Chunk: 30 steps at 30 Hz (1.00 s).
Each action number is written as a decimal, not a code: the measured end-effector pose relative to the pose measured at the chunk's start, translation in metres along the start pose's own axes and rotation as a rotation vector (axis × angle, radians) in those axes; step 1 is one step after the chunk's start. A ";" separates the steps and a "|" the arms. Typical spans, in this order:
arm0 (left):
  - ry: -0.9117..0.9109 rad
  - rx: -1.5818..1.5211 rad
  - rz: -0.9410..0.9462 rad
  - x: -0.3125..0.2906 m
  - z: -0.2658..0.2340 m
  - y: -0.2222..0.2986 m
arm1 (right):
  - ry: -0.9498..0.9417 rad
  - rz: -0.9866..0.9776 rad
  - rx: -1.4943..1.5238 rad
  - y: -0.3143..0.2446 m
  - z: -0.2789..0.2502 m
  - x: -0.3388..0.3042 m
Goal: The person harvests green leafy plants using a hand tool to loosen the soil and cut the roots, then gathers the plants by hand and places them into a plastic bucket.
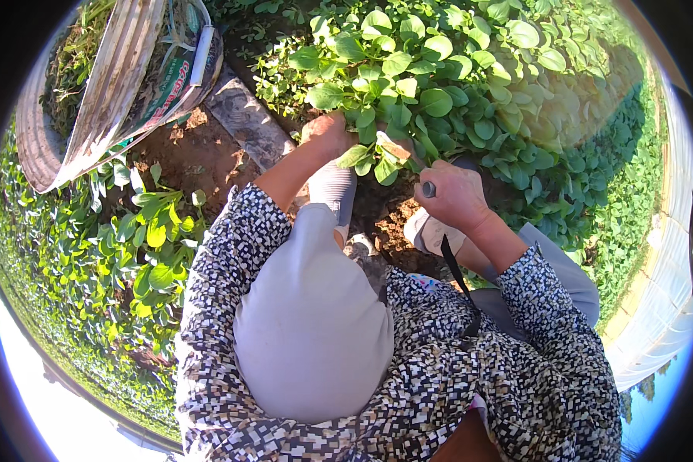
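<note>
My left hand (328, 135) is curled at the near edge of a dense patch of leafy greens (436, 102), closed around the low stems of a plant there. Leaves cover its fingertips. Just to the right, my right hand (456, 195) makes a fist around the handle (429, 189) of a small cutting tool, whose rounded grey end pokes out of the fist. A pale, soil-stained flat piece (393, 146), which looks like the tool's blade, shows among the leaves between the two hands. Foliage hides part of it, so its full shape cannot be made out.
A ribbed basket (112, 85) with a printed sack and greens inside stands at upper left. A flat board-like strip (246, 115) lies on brown soil (189, 154). More greens (158, 266) grow at left. My shoes (431, 232) are close below the hands; plastic sheeting (666, 285) edges the right.
</note>
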<state>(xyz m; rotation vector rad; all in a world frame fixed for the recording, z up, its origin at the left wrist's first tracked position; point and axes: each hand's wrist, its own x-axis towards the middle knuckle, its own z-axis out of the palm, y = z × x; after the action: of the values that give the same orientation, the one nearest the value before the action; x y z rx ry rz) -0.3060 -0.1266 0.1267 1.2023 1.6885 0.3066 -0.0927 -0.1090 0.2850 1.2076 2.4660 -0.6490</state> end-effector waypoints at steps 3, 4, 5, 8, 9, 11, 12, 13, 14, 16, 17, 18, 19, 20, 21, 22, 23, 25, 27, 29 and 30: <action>0.124 0.373 0.197 0.017 0.045 -0.044 | -0.015 0.004 0.052 0.000 0.002 -0.007; 0.076 0.360 0.233 0.022 0.048 -0.041 | -0.020 0.019 0.047 0.001 0.000 -0.011; 0.034 0.354 0.248 0.026 0.048 -0.046 | -0.030 0.016 0.051 0.000 -0.002 -0.011; 0.203 0.343 0.374 0.013 0.039 -0.038 | -0.031 0.028 0.065 0.004 -0.002 -0.017; 0.265 0.366 0.402 0.005 0.030 -0.027 | -0.025 0.028 0.069 0.003 -0.002 -0.019; 0.146 0.386 0.205 0.013 0.033 -0.024 | 0.002 0.037 0.132 0.003 0.000 -0.020; 0.065 0.396 0.111 0.014 0.028 -0.021 | 0.017 0.043 0.162 0.004 0.002 -0.020; -0.015 0.405 0.017 0.015 0.023 -0.019 | 0.015 0.037 0.163 0.003 0.004 -0.018; -0.018 0.284 -0.054 0.004 0.011 -0.010 | 0.015 0.039 0.168 0.002 0.007 -0.016; 0.090 0.178 -0.041 0.002 0.019 -0.017 | -0.014 0.072 0.165 0.000 0.011 -0.008; 0.070 0.102 -0.085 0.001 0.016 -0.017 | -0.042 0.095 0.157 -0.004 0.011 -0.002; 0.082 0.084 -0.073 0.000 0.016 -0.018 | -0.071 0.118 0.148 -0.005 0.011 0.002; 0.094 0.067 -0.060 -0.002 0.016 -0.018 | -0.061 0.152 0.199 -0.006 0.011 0.003; 0.107 0.048 -0.050 -0.003 0.017 -0.019 | -0.053 0.183 0.250 -0.004 0.015 0.003; 0.092 0.018 -0.063 -0.004 0.017 -0.022 | -0.046 0.214 0.301 -0.003 0.019 0.003; 0.077 -0.012 -0.075 -0.005 0.017 -0.024 | -0.045 0.231 0.337 -0.001 0.027 0.002; 0.063 -0.044 -0.081 -0.004 0.015 -0.024 | -0.039 0.249 0.368 -0.003 0.032 0.003; 0.132 -0.019 -0.080 -0.005 0.018 -0.020 | -0.028 0.307 0.412 -0.009 0.038 0.001; 0.157 -0.051 -0.074 -0.008 0.021 -0.029 | 0.023 0.330 0.491 -0.017 0.054 0.000; 0.295 -0.174 0.041 -0.005 0.028 -0.041 | 0.064 0.392 0.682 -0.026 0.068 0.012; 0.305 -0.214 0.054 -0.003 0.029 -0.044 | 0.085 0.422 0.779 -0.028 0.070 0.017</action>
<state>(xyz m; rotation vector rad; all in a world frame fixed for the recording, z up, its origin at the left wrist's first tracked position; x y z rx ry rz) -0.3069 -0.1587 0.0851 1.0825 1.8295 0.7161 -0.1191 -0.1498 0.2251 1.9753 1.9331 -1.5129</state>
